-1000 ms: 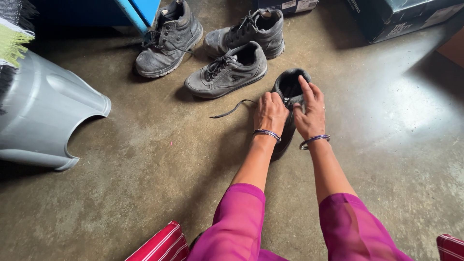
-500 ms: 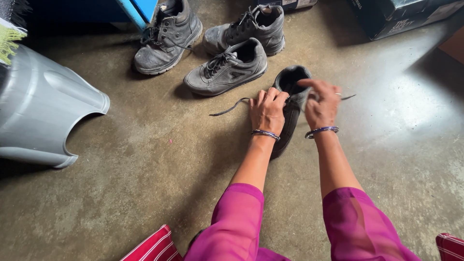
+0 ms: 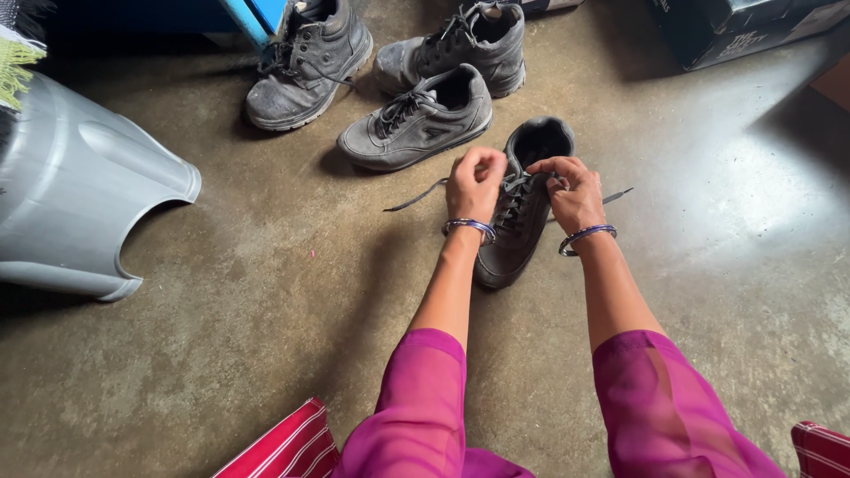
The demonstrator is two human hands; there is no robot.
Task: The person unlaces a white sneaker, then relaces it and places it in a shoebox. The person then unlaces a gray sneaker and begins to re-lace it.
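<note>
The fingers of the left hand (image 3: 472,183) are curled together and pinched on the lace (image 3: 416,196) of a black shoe (image 3: 521,217), at the shoe's left edge; the free end of that lace trails off to the left across the floor (image 3: 292,301). The fingers of the right hand (image 3: 571,190) are bunched likewise, clamped on the lace at the shoe's right side, and its other end (image 3: 618,194) sticks out to the right beyond the knuckles. Both hands sit over the laced front of the shoe, which lies on the floor with its opening away from the person and its toe toward them. Each wrist carries a bangle (image 3: 469,227), and pink sleeves (image 3: 425,398) cover the upper arms. Just beyond the shoe lies a grey sneaker (image 3: 416,119), and behind it two grey boots (image 3: 310,60). Well to the left lies a grey plastic tub (image 3: 80,204) on its side. Dark boxes (image 3: 726,31) stand at the upper right.
</note>
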